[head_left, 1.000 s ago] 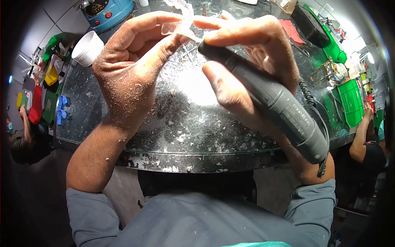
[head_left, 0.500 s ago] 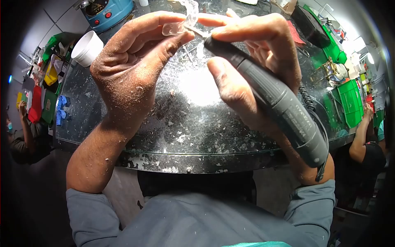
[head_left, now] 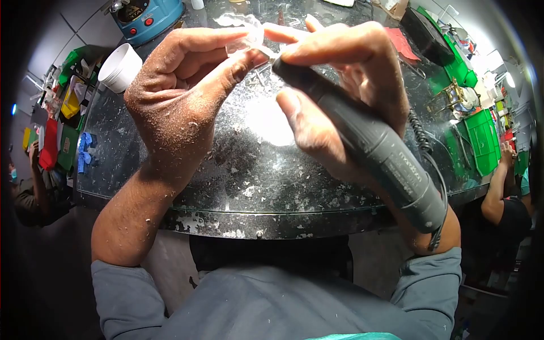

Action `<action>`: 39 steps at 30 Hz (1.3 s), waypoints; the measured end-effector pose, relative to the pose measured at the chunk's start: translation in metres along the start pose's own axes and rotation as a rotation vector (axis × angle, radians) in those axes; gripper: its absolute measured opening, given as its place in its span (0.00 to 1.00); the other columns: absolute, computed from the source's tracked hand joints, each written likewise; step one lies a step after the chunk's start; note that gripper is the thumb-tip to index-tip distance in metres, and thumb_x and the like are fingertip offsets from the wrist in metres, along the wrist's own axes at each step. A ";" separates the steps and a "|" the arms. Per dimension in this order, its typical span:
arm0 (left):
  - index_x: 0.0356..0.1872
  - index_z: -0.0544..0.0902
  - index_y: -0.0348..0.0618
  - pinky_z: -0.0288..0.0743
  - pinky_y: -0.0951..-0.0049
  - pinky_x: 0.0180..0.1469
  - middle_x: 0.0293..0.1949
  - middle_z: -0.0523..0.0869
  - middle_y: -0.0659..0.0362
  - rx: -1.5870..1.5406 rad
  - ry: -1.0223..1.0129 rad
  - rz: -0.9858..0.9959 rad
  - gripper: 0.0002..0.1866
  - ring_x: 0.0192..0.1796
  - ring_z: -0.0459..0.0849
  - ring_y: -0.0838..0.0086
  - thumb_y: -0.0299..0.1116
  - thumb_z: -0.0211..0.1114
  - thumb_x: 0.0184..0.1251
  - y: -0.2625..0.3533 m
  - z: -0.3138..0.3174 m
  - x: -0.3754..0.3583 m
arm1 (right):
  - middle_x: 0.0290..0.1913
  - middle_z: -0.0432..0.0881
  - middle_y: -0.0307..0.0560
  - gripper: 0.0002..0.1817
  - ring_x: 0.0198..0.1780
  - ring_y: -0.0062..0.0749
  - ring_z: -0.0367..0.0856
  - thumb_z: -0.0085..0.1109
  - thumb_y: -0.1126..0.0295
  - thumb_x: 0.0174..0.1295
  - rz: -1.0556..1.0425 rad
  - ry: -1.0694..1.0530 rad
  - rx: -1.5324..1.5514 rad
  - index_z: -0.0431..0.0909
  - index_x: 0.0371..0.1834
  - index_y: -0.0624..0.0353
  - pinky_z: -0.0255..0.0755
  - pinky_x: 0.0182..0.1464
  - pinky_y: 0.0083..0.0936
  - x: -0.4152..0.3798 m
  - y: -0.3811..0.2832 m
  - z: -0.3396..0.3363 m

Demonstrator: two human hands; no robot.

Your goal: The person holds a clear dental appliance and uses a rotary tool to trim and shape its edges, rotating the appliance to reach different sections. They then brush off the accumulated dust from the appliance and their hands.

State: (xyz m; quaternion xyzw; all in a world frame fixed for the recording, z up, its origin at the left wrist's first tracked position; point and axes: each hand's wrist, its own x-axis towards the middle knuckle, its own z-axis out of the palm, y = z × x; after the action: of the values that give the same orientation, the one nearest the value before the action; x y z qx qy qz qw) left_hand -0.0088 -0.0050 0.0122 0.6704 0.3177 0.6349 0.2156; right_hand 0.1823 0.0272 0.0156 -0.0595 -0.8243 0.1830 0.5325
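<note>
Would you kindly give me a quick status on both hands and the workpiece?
Left hand pinching clear plastic piece. Right hand gripping grey rotary handpiece, tip at the piece. Nothing between them; shavings on the dark bench.

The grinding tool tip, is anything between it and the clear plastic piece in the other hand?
Nothing visible. The right hand holds the grey grinding tool with its tip right at the clear plastic piece pinched in the left hand.

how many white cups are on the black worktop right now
1. The white cup stands upright at the far left of the black worktop, beyond the left hand. The hands and the grey handpiece block part of the top, so others may be hidden.
</note>
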 end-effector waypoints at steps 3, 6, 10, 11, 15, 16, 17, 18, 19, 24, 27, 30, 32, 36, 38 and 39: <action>0.44 0.79 0.31 0.78 0.75 0.53 0.45 0.86 0.49 0.008 0.005 0.006 0.10 0.48 0.85 0.73 0.18 0.66 0.61 0.000 0.000 0.001 | 0.42 0.76 0.45 0.21 0.49 0.35 0.79 0.63 0.85 0.48 -0.032 0.094 0.001 0.71 0.46 0.64 0.63 0.57 0.37 0.001 0.002 0.010; 0.42 0.79 0.32 0.78 0.76 0.53 0.44 0.86 0.49 -0.019 0.017 -0.005 0.10 0.48 0.85 0.73 0.17 0.66 0.61 0.001 0.001 -0.001 | 0.37 0.75 0.46 0.18 0.40 0.26 0.80 0.65 0.84 0.46 -0.023 0.178 0.002 0.74 0.42 0.66 0.75 0.45 0.21 0.000 -0.001 0.012; 0.41 0.79 0.32 0.79 0.76 0.52 0.42 0.86 0.51 -0.053 0.019 -0.017 0.09 0.46 0.85 0.74 0.17 0.66 0.60 0.002 0.001 -0.002 | 0.47 0.76 0.47 0.26 0.56 0.47 0.81 0.62 0.89 0.46 -0.075 0.039 -0.002 0.67 0.51 0.65 0.54 0.70 0.50 -0.001 0.000 0.008; 0.41 0.79 0.32 0.79 0.76 0.52 0.42 0.86 0.51 -0.053 0.019 -0.017 0.09 0.46 0.85 0.74 0.17 0.66 0.60 0.002 0.001 -0.002 | 0.47 0.77 0.47 0.26 0.56 0.47 0.81 0.62 0.89 0.46 -0.054 0.056 0.007 0.67 0.50 0.64 0.55 0.69 0.51 -0.002 0.001 0.009; 0.41 0.79 0.32 0.79 0.77 0.52 0.41 0.86 0.51 0.005 0.014 -0.012 0.09 0.45 0.85 0.75 0.17 0.66 0.60 0.003 0.002 -0.002 | 0.47 0.76 0.47 0.26 0.56 0.47 0.81 0.63 0.90 0.46 -0.082 0.055 -0.026 0.67 0.50 0.65 0.59 0.68 0.50 -0.001 0.000 0.009; 0.41 0.79 0.32 0.78 0.77 0.52 0.41 0.86 0.51 0.003 0.009 -0.012 0.08 0.45 0.85 0.75 0.17 0.66 0.60 0.003 0.001 -0.002 | 0.47 0.76 0.47 0.26 0.56 0.47 0.81 0.63 0.90 0.46 -0.082 0.055 -0.025 0.67 0.50 0.65 0.59 0.68 0.50 -0.001 -0.001 0.010; 0.41 0.79 0.32 0.78 0.77 0.52 0.41 0.86 0.51 0.003 0.009 -0.013 0.08 0.45 0.85 0.75 0.17 0.66 0.60 0.003 0.002 -0.002 | 0.47 0.76 0.47 0.26 0.55 0.47 0.81 0.63 0.90 0.46 -0.061 0.059 -0.012 0.67 0.50 0.65 0.59 0.68 0.49 -0.002 -0.001 0.010; 0.41 0.79 0.32 0.78 0.78 0.52 0.41 0.86 0.51 0.008 0.020 -0.011 0.08 0.45 0.85 0.75 0.17 0.66 0.60 0.002 0.002 -0.002 | 0.47 0.76 0.47 0.26 0.55 0.47 0.81 0.63 0.90 0.46 -0.040 0.062 0.000 0.67 0.49 0.65 0.58 0.69 0.49 -0.002 -0.002 0.010; 0.40 0.80 0.32 0.78 0.78 0.52 0.41 0.87 0.52 0.013 0.030 -0.008 0.08 0.44 0.86 0.76 0.17 0.66 0.61 0.002 0.002 -0.002 | 0.47 0.76 0.47 0.26 0.55 0.47 0.81 0.63 0.90 0.46 -0.040 0.063 0.000 0.67 0.49 0.65 0.58 0.69 0.49 -0.002 -0.002 0.010; 0.40 0.80 0.32 0.78 0.78 0.51 0.40 0.87 0.52 -0.031 0.018 -0.022 0.07 0.43 0.86 0.77 0.17 0.66 0.61 0.004 0.004 -0.002 | 0.47 0.75 0.49 0.24 0.55 0.46 0.81 0.61 0.89 0.48 -0.148 0.195 0.110 0.67 0.50 0.66 0.62 0.68 0.46 -0.001 0.008 0.019; 0.40 0.80 0.33 0.78 0.79 0.50 0.40 0.87 0.53 -0.028 0.019 -0.032 0.07 0.43 0.85 0.77 0.18 0.66 0.61 0.004 0.004 -0.001 | 0.47 0.73 0.50 0.22 0.55 0.44 0.81 0.59 0.88 0.51 -0.107 0.065 -0.032 0.67 0.51 0.67 0.68 0.64 0.41 -0.002 0.007 0.011; 0.39 0.81 0.33 0.78 0.80 0.50 0.40 0.87 0.53 -0.031 0.027 -0.052 0.07 0.43 0.85 0.78 0.18 0.67 0.60 0.005 0.003 -0.002 | 0.47 0.73 0.50 0.21 0.55 0.42 0.80 0.59 0.87 0.52 -0.066 0.038 -0.006 0.67 0.50 0.67 0.71 0.62 0.38 0.003 -0.005 0.008; 0.39 0.81 0.33 0.78 0.80 0.50 0.39 0.87 0.54 -0.030 0.035 -0.057 0.07 0.43 0.85 0.78 0.18 0.67 0.60 0.006 0.003 -0.002 | 0.47 0.72 0.50 0.21 0.55 0.41 0.80 0.59 0.87 0.52 0.007 -0.035 -0.045 0.67 0.50 0.67 0.72 0.62 0.37 0.004 -0.009 0.007; 0.38 0.81 0.33 0.78 0.80 0.49 0.38 0.87 0.55 -0.055 0.033 -0.089 0.06 0.42 0.85 0.79 0.18 0.67 0.61 0.007 0.003 -0.002 | 0.46 0.72 0.49 0.21 0.55 0.41 0.80 0.59 0.87 0.51 0.052 0.093 0.127 0.67 0.50 0.67 0.73 0.61 0.34 0.004 -0.007 0.010; 0.38 0.81 0.34 0.78 0.80 0.49 0.38 0.87 0.55 -0.067 0.030 -0.092 0.06 0.42 0.85 0.79 0.18 0.67 0.60 0.007 0.003 -0.002 | 0.46 0.72 0.49 0.21 0.55 0.41 0.80 0.58 0.88 0.51 -0.102 -0.009 -0.014 0.67 0.50 0.67 0.74 0.61 0.34 -0.006 0.022 0.001; 0.38 0.81 0.34 0.78 0.80 0.49 0.37 0.87 0.56 -0.045 0.041 -0.100 0.06 0.41 0.85 0.79 0.18 0.67 0.60 0.008 0.005 -0.001 | 0.46 0.72 0.49 0.21 0.55 0.41 0.80 0.58 0.88 0.51 -0.101 -0.010 -0.015 0.67 0.50 0.67 0.74 0.61 0.34 -0.006 0.016 0.002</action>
State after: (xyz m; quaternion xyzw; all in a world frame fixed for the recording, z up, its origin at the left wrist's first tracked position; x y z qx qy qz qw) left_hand -0.0023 -0.0109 0.0167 0.6357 0.3408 0.6438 0.2554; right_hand 0.1812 0.0396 0.0043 -0.0208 -0.8301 0.1501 0.5367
